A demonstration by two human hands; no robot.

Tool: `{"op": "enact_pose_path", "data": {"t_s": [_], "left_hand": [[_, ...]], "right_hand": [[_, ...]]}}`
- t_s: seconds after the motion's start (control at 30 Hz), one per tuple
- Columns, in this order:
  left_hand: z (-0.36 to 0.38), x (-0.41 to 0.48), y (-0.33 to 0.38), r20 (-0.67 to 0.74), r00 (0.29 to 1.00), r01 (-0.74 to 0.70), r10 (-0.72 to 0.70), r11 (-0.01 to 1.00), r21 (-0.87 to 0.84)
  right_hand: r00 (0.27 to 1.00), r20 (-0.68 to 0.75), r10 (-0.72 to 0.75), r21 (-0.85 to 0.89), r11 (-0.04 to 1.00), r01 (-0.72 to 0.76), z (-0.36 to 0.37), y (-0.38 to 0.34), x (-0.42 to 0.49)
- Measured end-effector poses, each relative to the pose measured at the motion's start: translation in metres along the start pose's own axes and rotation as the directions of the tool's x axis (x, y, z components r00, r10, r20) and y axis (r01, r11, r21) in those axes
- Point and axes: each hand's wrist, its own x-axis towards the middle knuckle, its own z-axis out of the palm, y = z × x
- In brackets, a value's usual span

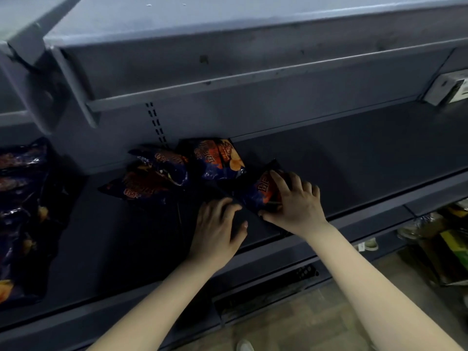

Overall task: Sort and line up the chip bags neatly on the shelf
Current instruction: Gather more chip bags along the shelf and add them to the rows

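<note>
We're looking down at a dark grey shelf [354, 158] w/ both bare hands on it. Our right hand [295, 201] lies on top of a dark blue chip bag [255, 195], fingers [279, 183] spread & curled over its upper face, thumb at the bag's near corner; it presses on the bag, lying flat near the shelf's front edge. Our left hand [217, 226] rests just left of that bag, fingers loosely bent, tips touching or nearly touching the bag's left edge; can't tell if it grips anything.

Behind, approx at the back wall, a second bag [217, 160] leans tilted, orange chip print facing us. Left of it two more bags [152, 176] lie crumpled, overlapping each other. Far left, a separate pile of the same bags [22, 211] fills the shelf end, well apart from our hands.

An upper shelf [228, 54] overhangs the work area & shades it. A slotted upright strip [155, 122] runs down the back panel. At right, a white label tag [448, 89] sits at the upper shelf's end. Lower right, mixed goods [435, 239] on a lower level, blurred.
</note>
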Motion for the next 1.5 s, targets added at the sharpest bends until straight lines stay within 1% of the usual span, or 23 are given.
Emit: {"op": "enact_pose_path", "data": {"t_s": [0.17,0.37,0.47,0.53,0.57,0.6,0.63,0.7,0.73,0.77,0.87,0.93,0.97,1.03,1.1,1.17,1.23,1.3,1.33,1.4,1.43,1.47,1.5], "left_hand": [[0.002,-0.004,0.0,0.018,1.0,0.013,-0.013,1.0,-0.028],[-0.017,-0.011,-0.015,-0.021,0.998,0.054,-0.056,0.995,-0.081],[-0.031,-0.017,-0.02,-0.028,0.996,0.08,-0.087,0.982,-0.172],[-0.041,-0.023,-0.023,-0.016,0.991,0.125,-0.135,0.953,-0.277],[-0.045,-0.026,-0.025,0.006,0.985,0.165,-0.174,0.92,-0.357],[-0.051,-0.029,-0.027,0.04,0.976,0.21,-0.215,0.864,-0.458],[-0.058,-0.032,-0.028,0.075,0.966,0.245,-0.248,0.781,-0.574],[-0.074,-0.036,-0.031,0.104,0.951,0.26,-0.291,0.575,-0.776],[-0.083,-0.038,-0.034,0.095,0.948,0.24,-0.302,0.491,-0.838],[-0.093,-0.042,-0.037,0.077,0.945,0.217,-0.318,0.432,-0.875],[-0.125,-0.06,-0.052,0.008,0.898,0.18,-0.441,0.35,-0.919],[-0.146,-0.076,-0.067,-0.042,0.847,0.167,-0.529,0.34,-0.925],[-0.156,-0.084,-0.077,-0.064,0.825,0.171,-0.561,0.355,-0.919],[-0.176,-0.1,-0.095,-0.097,0.803,0.201,-0.589,0.42,-0.885],[-0.192,-0.116,-0.113,-0.118,0.779,0.231,-0.616,0.456,-0.86],[-0.204,-0.13,-0.128,-0.121,0.734,0.269,-0.668,0.45,-0.852],[-0.212,-0.14,-0.141,-0.128,0.69,0.276,-0.713,0.422,-0.864],[-0.219,-0.148,-0.15,-0.129,0.658,0.267,-0.742,0.39,-0.881],[-0.222,-0.152,-0.153,-0.121,0.648,0.277,-0.752,0.38,-0.882],[-0.226,-0.16,-0.158,-0.092,0.653,0.304,-0.752,0.371,-0.878],[-0.227,-0.163,-0.158,-0.073,0.664,0.318,-0.744,0.369,-0.873],[-0.226,-0.166,-0.159,-0.057,0.674,0.332,-0.737,0.371,-0.867],[-0.225,-0.169,-0.159,-0.045,0.684,0.342,-0.728,0.376,-0.861]], "right_hand": [[0.993,-0.115,0.024,0.026,0.999,-0.021,0.008,-0.001,-0.009],[0.97,-0.229,0.085,0.174,0.984,-0.045,0.012,-0.006,-0.02],[0.964,-0.258,0.062,0.226,0.974,-0.002,0.004,-0.025,-0.021],[0.955,-0.293,0.044,0.277,0.96,0.041,-0.002,-0.046,-0.023],[0.949,-0.314,0.036,0.311,0.948,0.067,-0.006,-0.059,-0.024],[0.94,-0.341,0.025,0.342,0.934,0.099,-0.009,-0.073,-0.026],[0.93,-0.367,0.014,0.37,0.92,0.132,-0.012,-0.088,-0.029],[0.921,-0.39,-0.012,0.417,0.889,0.188,-0.015,-0.117,-0.035],[0.922,-0.385,-0.034,0.438,0.873,0.215,-0.015,-0.133,-0.039],[0.926,-0.371,-0.063,0.458,0.856,0.242,-0.015,-0.149,-0.043],[0.928,-0.299,-0.221,0.499,0.793,0.35,-0.01,-0.195,-0.06],[0.897,-0.287,-0.335,0.491,0.753,0.438,-0.005,-0.221,-0.073],[0.877,-0.297,-0.378,0.488,0.729,0.48,-0.002,-0.232,-0.079],[0.835,-0.305,-0.458,0.495,0.673,0.55,0.002,-0.25,-0.091],[0.788,-0.304,-0.535,0.488,0.623,0.611,0.005,-0.264,-0.099],[0.75,-0.303,-0.588,0.474,0.59,0.654,0.005,-0.276,-0.103],[0.731,-0.314,-0.606,0.523,0.532,0.666,0.003,-0.284,-0.103],[0.752,-0.312,-0.581,0.67,0.427,0.608,-0.004,-0.291,-0.1],[0.786,-0.283,-0.55,0.76,0.371,0.533,-0.01,-0.295,-0.097],[0.862,-0.135,-0.488,0.918,0.266,0.295,-0.019,-0.303,-0.089],[0.871,-0.032,-0.49,0.963,0.218,0.158,-0.022,-0.305,-0.084],[0.85,0.07,-0.522,0.979,0.201,0.043,-0.023,-0.307,-0.08],[0.806,0.146,-0.573,0.975,0.223,-0.018,-0.023,-0.309,-0.078]]}}
